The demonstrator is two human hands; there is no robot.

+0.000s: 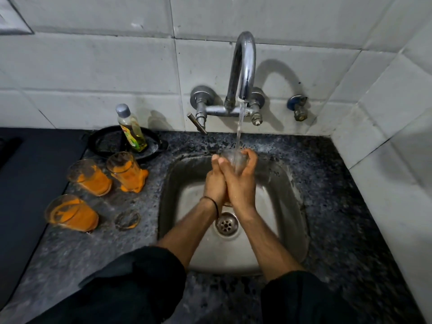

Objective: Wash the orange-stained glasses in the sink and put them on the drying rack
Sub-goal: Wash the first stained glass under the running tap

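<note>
Over the steel sink (187, 202) I hold a clear glass (235, 159) under the running water of the chrome tap (243, 66). My right hand (240, 181) wraps around the glass from the right. My left hand (216, 181) presses against it from the left, fingers closed on its side. Most of the glass is hidden between my hands. Three orange-stained glasses stand on the counter left of the sink: one (127, 171) nearest the sink, one (90, 177) beside it, one (71, 212) closer to me.
A dish soap bottle (131, 128) stands in a black pan (107, 142) at the back left. A wet ring mark (127, 219) lies on the speckled granite counter (339, 206). A dark surface (30, 171) borders the counter on the left. Tiled walls close the back and right.
</note>
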